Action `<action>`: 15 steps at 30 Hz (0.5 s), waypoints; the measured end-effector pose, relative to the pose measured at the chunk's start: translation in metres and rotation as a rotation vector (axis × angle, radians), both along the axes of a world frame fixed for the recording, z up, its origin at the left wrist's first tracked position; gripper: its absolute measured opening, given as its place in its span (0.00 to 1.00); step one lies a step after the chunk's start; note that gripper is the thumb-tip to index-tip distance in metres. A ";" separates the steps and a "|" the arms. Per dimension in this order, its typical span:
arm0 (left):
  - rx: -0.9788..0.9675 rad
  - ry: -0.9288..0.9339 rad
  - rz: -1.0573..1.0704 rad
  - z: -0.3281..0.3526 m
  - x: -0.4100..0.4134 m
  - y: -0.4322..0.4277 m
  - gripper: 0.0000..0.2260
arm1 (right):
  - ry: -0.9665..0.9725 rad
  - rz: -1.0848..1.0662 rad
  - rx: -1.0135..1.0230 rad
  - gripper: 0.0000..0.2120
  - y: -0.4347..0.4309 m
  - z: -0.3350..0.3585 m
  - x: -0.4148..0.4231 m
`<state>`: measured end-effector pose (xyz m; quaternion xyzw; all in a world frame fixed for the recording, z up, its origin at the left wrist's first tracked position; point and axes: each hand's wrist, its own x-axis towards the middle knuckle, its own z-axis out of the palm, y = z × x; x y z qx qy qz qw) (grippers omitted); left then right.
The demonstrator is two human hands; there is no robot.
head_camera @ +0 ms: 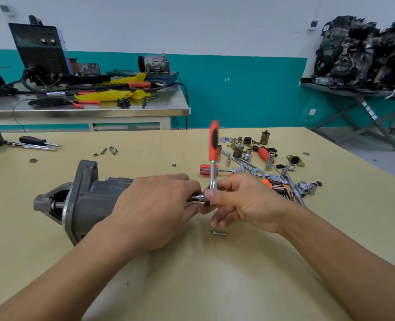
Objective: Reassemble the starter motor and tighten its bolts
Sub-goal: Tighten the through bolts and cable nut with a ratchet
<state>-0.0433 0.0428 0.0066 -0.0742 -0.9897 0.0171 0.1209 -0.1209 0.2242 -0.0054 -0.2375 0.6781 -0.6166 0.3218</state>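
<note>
Both hands meet at the rear end of the starter motor, which lies on its side on the bench.
The left hand covers the motor's rear body, its grip curled over the housing. Just right of it, the right hand has a narrow grip, pinching the head of the ratchet, whose orange handle stands upright and blurred; the socket points into the motor's end. A hex key lies below the right fingers.
</note>
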 end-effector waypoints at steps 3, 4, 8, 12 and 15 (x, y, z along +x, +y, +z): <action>0.026 0.008 -0.015 0.000 0.002 -0.001 0.13 | -0.066 0.006 0.016 0.16 -0.001 0.000 0.000; 0.024 0.002 -0.015 -0.001 0.002 -0.001 0.14 | -0.035 0.004 0.012 0.14 0.000 0.000 0.000; -0.020 -0.017 -0.003 0.000 -0.002 0.001 0.20 | 0.183 -0.062 0.000 0.11 0.003 0.000 -0.002; -0.019 -0.027 -0.007 0.000 0.000 -0.002 0.18 | 0.031 -0.051 -0.005 0.11 -0.003 -0.001 0.002; 0.021 -0.010 -0.052 0.000 0.001 -0.004 0.12 | -0.072 0.001 0.027 0.12 -0.004 -0.002 0.002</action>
